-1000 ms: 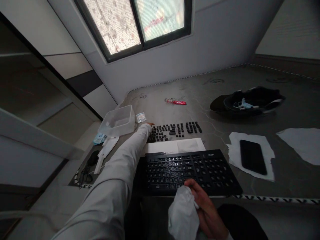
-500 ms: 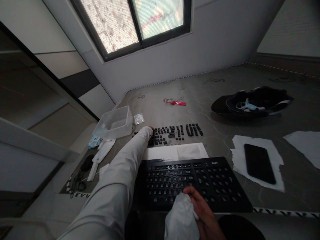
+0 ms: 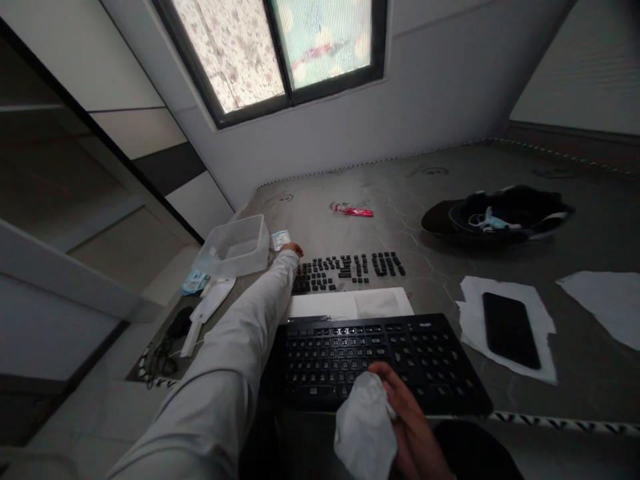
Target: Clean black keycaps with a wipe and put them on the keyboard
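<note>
My left hand [image 3: 293, 249] reaches far across the table, beside a small clear packet [image 3: 281, 239] and just beyond the left end of the rows of loose black keycaps [image 3: 345, 268]. Its sleeve hides much of it, and whether its fingers hold anything is unclear. Close to me, my right hand [image 3: 407, 407] is closed on a crumpled white cloth [image 3: 367, 423] over the front edge of the keyboard. The black keyboard [image 3: 350, 360] lies stripped of its keycaps, its key sockets showing. White paper [image 3: 345, 304] lies between the keyboard and the keycaps.
A clear plastic box [image 3: 237, 247] stands at the left, near a blue-and-white packet [image 3: 196, 281]. At the back lies a red tool [image 3: 355, 211]. A dark cap [image 3: 500, 213] holding a mask sits at the right, behind a phone [image 3: 511, 330] on white paper.
My left hand has moved slightly away from me, off the left end of the keycaps toward the small packet. My right hand still holds the cloth over the keyboard. The view has shifted slightly.
</note>
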Tool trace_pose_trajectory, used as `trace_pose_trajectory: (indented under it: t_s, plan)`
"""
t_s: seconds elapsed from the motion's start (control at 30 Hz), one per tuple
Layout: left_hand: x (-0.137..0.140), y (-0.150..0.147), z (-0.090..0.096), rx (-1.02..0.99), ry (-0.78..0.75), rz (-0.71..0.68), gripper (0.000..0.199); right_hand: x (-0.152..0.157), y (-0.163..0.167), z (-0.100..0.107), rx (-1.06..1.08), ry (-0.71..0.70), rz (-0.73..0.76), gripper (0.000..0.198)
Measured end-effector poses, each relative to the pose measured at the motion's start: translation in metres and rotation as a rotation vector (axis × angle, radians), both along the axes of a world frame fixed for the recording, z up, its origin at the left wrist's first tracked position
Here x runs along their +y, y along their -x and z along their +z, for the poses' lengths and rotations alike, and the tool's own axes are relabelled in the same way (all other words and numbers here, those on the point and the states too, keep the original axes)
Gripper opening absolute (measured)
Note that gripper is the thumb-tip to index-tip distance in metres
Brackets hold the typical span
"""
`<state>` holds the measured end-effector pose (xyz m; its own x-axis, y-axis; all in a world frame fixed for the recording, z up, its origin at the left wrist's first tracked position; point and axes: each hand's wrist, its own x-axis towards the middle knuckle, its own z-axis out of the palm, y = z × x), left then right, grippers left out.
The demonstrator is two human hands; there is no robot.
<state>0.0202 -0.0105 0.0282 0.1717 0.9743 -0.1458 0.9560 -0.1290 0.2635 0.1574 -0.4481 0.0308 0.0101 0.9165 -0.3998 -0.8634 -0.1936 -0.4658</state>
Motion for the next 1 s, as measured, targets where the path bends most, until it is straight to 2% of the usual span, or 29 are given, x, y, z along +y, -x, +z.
trace_pose_trajectory:
  t_s: [0.2,0.3,0.4,0.5,0.6,0.7,0.83,0.9,1.0]
  plan:
    - [-0.042,0.022,0.017,-0.050,-0.001,0.098,0.022,-0.002,0.003,0.003,-0.007,-0.083,0.000,0.029]
    - [-0.073,0.026,0.029,-0.155,-0.028,0.153,0.024,-0.003,0.005,0.002,-0.030,-0.094,-0.035,0.033]
    - [-0.106,0.020,0.049,-0.299,-0.066,0.180,0.028,-0.006,0.006,0.002,-0.077,-0.105,-0.063,0.036]
    - [-0.147,0.013,0.073,-0.451,-0.110,0.154,0.029,-0.008,0.007,0.003,-0.132,-0.153,-0.096,0.036]
    - [-0.209,0.017,0.087,-0.583,-0.192,0.112,0.030,-0.009,0.009,0.004,-0.142,-0.199,-0.132,0.035]
    - [-0.289,0.034,0.083,-0.667,-0.235,0.082,0.025,-0.011,0.014,0.002,-0.155,-0.187,-0.164,0.033]
    - [-0.386,0.061,0.063,-0.765,-0.253,-0.032,0.025,-0.019,0.028,0.004,-0.233,-0.199,-0.118,0.034]
    - [-0.418,0.071,0.056,-0.764,-0.265,-0.049,0.026,-0.025,0.040,0.007,-0.286,-0.211,-0.048,0.036]
    - [-0.441,0.080,0.048,-0.747,-0.352,-0.130,0.017,-0.034,0.062,0.009,-0.335,-0.230,0.080,0.039]
